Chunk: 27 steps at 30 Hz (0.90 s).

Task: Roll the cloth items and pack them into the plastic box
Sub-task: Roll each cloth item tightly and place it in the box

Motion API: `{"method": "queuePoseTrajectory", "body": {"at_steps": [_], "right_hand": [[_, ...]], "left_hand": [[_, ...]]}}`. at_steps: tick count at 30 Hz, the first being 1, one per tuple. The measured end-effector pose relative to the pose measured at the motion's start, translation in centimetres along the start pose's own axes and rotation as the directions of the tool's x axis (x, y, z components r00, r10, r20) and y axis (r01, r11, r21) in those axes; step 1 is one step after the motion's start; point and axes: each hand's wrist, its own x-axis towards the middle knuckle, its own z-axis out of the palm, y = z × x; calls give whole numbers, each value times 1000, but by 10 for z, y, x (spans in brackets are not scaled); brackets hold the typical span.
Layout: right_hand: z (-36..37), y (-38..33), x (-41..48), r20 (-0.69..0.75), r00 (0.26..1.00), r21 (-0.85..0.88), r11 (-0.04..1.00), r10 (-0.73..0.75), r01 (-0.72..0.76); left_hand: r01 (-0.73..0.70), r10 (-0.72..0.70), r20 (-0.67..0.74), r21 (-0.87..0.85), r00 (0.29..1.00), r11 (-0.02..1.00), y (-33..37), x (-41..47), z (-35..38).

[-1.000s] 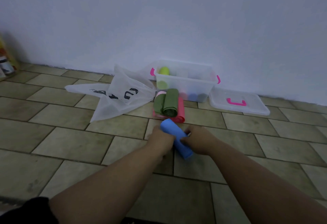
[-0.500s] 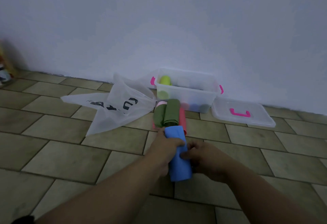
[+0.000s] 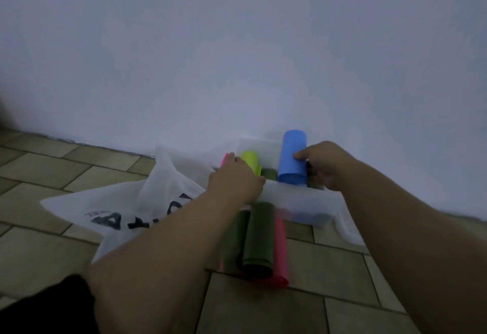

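Observation:
My right hand (image 3: 326,165) grips a rolled blue cloth (image 3: 292,159) and holds it upright over the clear plastic box (image 3: 303,199) by the wall. My left hand (image 3: 234,178) holds the box's near left corner, beside its pink handle (image 3: 225,159). Inside the box stand a yellow-green roll (image 3: 250,161) and a dark green roll (image 3: 268,172); more rolls show dimly through the front wall. On the floor in front of the box, a dark green rolled cloth (image 3: 259,238) lies on a pink cloth (image 3: 280,249).
A white plastic bag with black lettering (image 3: 158,201) is spread on the tiled floor (image 3: 290,312) to the left of the box. The pale wall (image 3: 237,56) rises right behind the box. My right forearm hides the floor right of the box.
Both hands have moved forward from the floor to the box. The blue roll has passed from both hands to the right hand alone and now stands upright over the box. The left hand has taken the box's corner.

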Motion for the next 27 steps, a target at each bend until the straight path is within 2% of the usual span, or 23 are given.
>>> {"method": "queuePoseTrajectory", "body": {"at_steps": [2, 4, 7, 9, 11, 13, 14, 15, 17, 18, 19, 20, 21, 23, 24, 25, 27], "right_hand": [[23, 3, 20, -3, 999, -188, 981, 47, -46], [42, 4, 32, 12, 1000, -434, 901, 22, -15], [58, -4, 32, 135, 991, -795, 595, -22, 122], [61, -7, 26, 170, 985, -876, 457, -8, 155], [61, -7, 19, 245, 969, -875, 426, -18, 229], [58, -2, 19, 267, 960, -862, 424, -84, 277], [56, 2, 20, 218, 962, -857, 439, -162, 269], [53, 6, 24, 109, 952, -831, 500, -286, 245], [45, 14, 22, -123, 833, -728, 620, -540, 294], [40, 18, 15, -173, 764, -701, 623, -622, 348], [35, 23, 7, -179, 732, -703, 606, -657, 372], [30, 29, -6, -129, 755, -726, 579, -643, 370], [27, 36, -17, -42, 825, -762, 552, -563, 339], [32, 58, -41, 98, 964, -799, 557, -249, 225], [40, 71, -50, 122, 987, -787, 595, -106, 161], [50, 82, -57, 109, 993, -769, 629, -49, 115], [66, 96, -61, 38, 995, -719, 688, -97, 95]], "left_hand": [[-23, 23, -20, 25, 1000, 999, -6, 3, 9], [-32, 33, -47, 26, 998, 999, -11, 4, 13], [-55, 56, -87, 17, 995, 998, -13, 2, 15], [-65, 66, -103, 11, 993, 998, -12, 0, 15], [-69, 68, -111, -6, 991, 998, -11, 0, 14], [-69, 67, -113, -10, 991, 998, -11, -1, 14], [-68, 67, -106, -6, 992, 998, -11, -1, 14], [-63, 63, -95, 0, 994, 998, -10, -2, 13], [-50, 51, -73, 13, 996, 999, -9, -2, 10], [-48, 49, -57, 18, 997, 999, -9, -2, 8], [-54, 54, -35, 12, 998, 998, -10, -3, 4], [-64, 64, -14, -16, 998, 998, -11, -5, 0], [-76, 76, -4, -68, 997, 995, -13, -8, -5], [-79, 73, -34, -218, 997, 973, -17, -20, -14], [-64, 51, -51, -295, 997, 953, -20, -30, -16], [-39, 27, -40, -356, 999, 934, -23, -40, -16], [37, 1, 94, -406, 996, 913, -24, -64, -11]]}}
